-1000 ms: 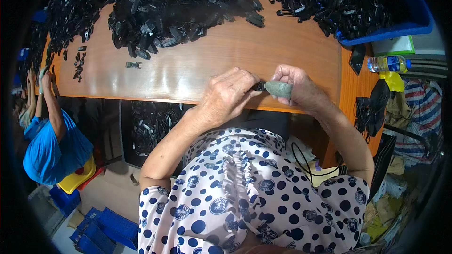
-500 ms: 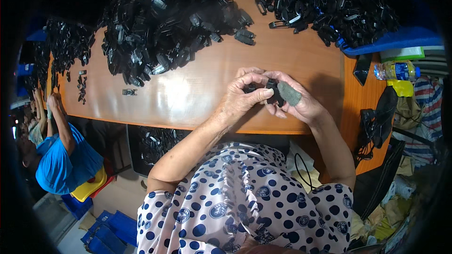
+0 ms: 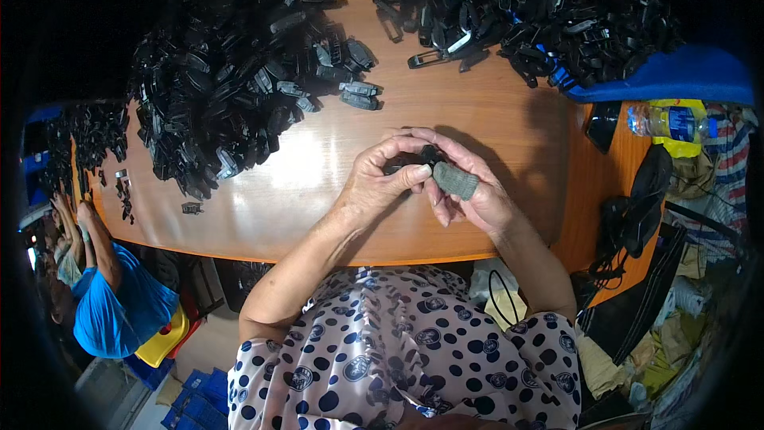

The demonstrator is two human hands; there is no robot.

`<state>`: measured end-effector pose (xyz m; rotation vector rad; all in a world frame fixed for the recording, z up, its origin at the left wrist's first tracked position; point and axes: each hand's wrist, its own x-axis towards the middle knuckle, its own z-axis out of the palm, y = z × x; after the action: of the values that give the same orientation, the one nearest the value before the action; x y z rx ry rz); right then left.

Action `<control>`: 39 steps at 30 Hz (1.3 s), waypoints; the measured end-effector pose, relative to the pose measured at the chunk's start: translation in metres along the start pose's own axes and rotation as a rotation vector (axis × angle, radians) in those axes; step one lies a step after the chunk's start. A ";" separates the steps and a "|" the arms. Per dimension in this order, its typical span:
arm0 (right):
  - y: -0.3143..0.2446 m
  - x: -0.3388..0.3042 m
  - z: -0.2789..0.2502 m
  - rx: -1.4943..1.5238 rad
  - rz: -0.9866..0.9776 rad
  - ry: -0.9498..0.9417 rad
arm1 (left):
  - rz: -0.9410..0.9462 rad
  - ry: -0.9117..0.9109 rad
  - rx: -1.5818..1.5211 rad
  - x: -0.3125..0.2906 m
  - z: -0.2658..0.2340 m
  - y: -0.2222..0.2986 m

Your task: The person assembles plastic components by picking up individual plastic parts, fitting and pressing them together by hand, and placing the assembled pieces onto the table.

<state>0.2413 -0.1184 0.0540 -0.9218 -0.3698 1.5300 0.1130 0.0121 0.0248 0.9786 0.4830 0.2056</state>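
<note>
We see a small black part [image 3: 430, 154] between the person's two hands, held above the near edge of the wooden surface [image 3: 509, 111], right of that edge's middle. Most of it is covered by fingers; what shows seems to run roughly left to right, along the near edge, but we cannot tell which end leads. Nor can we tell whether it bears any marking. Both hands are together, closed on it: the left hand [image 3: 386, 171] pinches with thumb and fingers, the right hand [image 3: 473, 183] grips from the other side, a grey-green cloth cover [image 3: 456, 181] over what looks like its thumb.

Toward the left edge of the surface we find a single dark piece [image 3: 192, 208], lying lengthwise left to right, just below a large heap of black parts [image 3: 239, 87]. A second heap [image 3: 541, 8] fills the far right corner, next to a blue container [image 3: 684, 76]. By the right edge lies a clear bottle [image 3: 668, 122], cap pointing right; its blue label has print too small for us to read. Past the left edge we see a co-worker in a blue top [image 3: 127, 302].
</note>
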 end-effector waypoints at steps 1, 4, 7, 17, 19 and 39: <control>0.000 -0.001 -0.004 0.003 0.004 0.000 | -0.071 -0.025 -0.071 0.001 0.000 0.001; -0.004 0.000 -0.015 -0.084 0.091 -0.079 | -0.061 -0.014 -0.062 -0.004 -0.008 -0.002; -0.020 0.012 -0.044 -0.814 -0.240 -0.139 | -0.041 0.117 0.035 -0.036 -0.028 0.019; -0.079 0.056 -0.076 -1.617 -0.242 0.503 | -0.313 0.475 1.900 -0.214 -0.122 0.096; -0.075 0.064 -0.073 -1.691 -0.252 0.557 | -0.131 0.565 1.923 -0.200 -0.119 0.091; -0.001 -0.009 -0.021 -0.616 -0.198 0.333 | 0.596 0.222 1.592 0.001 -0.066 0.034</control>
<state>0.2563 -0.1324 0.0447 -1.5446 -0.6856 1.0619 0.0835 0.0806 0.0225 2.6859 0.5074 0.4845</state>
